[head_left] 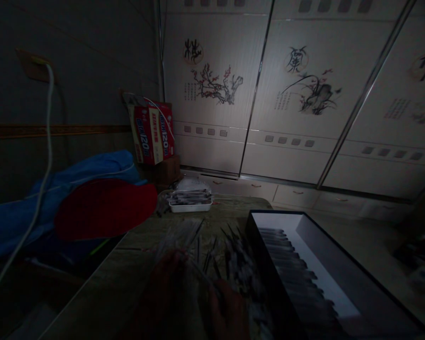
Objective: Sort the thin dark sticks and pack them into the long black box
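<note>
The scene is very dark. My left hand (pixel 165 278) reaches onto the table (pixel 127 274) with its fingers curled around a thin clear-wrapped stick (pixel 194 271) from a loose pile of thin dark sticks (pixel 230 262). My right hand (pixel 228 307) sits just right of it at the bottom edge, fingers bent on the same stick's other end. Right of both hands lies a long black box (pixel 340 264) with a white inside, holding a row of packed sticks (pixel 290 269).
A small white tray (pixel 190 200) of more sticks stands at the table's far edge. A red round thing (pixel 104 208) lies on blue cloth (pixel 28 208) at the left. A red carton (pixel 152 130), a white cable (pixel 44 170) and painted wardrobe doors (pixel 286 89) are behind.
</note>
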Motion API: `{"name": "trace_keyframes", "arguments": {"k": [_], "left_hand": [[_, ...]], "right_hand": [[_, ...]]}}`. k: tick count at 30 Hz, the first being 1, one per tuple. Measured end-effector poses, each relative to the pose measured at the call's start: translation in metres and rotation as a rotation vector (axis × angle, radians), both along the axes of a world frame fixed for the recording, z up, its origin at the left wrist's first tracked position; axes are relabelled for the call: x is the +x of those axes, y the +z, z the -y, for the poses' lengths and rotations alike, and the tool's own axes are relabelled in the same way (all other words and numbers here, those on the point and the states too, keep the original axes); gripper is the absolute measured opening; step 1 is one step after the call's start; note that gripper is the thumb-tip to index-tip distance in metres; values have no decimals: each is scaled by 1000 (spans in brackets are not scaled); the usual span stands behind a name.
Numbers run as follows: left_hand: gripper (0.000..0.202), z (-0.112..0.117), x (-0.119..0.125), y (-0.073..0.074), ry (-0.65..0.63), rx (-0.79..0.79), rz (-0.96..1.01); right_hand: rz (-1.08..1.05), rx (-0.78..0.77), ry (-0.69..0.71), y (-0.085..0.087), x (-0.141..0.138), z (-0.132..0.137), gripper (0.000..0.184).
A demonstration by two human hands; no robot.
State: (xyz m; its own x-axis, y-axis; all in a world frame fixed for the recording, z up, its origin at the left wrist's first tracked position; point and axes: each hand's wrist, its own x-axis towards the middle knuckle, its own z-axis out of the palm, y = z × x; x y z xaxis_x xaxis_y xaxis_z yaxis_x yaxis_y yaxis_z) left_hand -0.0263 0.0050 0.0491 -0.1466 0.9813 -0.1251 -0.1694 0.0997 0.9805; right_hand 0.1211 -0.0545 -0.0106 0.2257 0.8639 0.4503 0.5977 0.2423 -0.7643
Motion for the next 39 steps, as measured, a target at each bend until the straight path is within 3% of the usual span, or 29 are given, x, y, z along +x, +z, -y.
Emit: {"name": "trace_keyframes", "arguments": {"k": [4,15,22,26,31,36,39], "left_hand": [[36,-1,0,-8,-37,-10,56],[34,-3,0,-26,-123,9,-140],[35,4,2,-20,-204,7,-156],[26,10,8,-8,-185,8,-110],[26,9,15,-7,-187,-12,-25],[25,12,18,-6,-161,4,5],[26,15,17,-2,-147,22,-57]], "right_hand": [[18,1,-4,-6,-2,-3,50],[167,21,-14,-9,-3,1,46],[359,28,-48,-9,-6,-1,42],[130,11,-4,-5,-9,6,44],[-242,-116,28,-16,-10,5,48],[-915,-391,457,-11,-9,-6,50],[-1126,-560,566,1,-9,-8,55]]}}
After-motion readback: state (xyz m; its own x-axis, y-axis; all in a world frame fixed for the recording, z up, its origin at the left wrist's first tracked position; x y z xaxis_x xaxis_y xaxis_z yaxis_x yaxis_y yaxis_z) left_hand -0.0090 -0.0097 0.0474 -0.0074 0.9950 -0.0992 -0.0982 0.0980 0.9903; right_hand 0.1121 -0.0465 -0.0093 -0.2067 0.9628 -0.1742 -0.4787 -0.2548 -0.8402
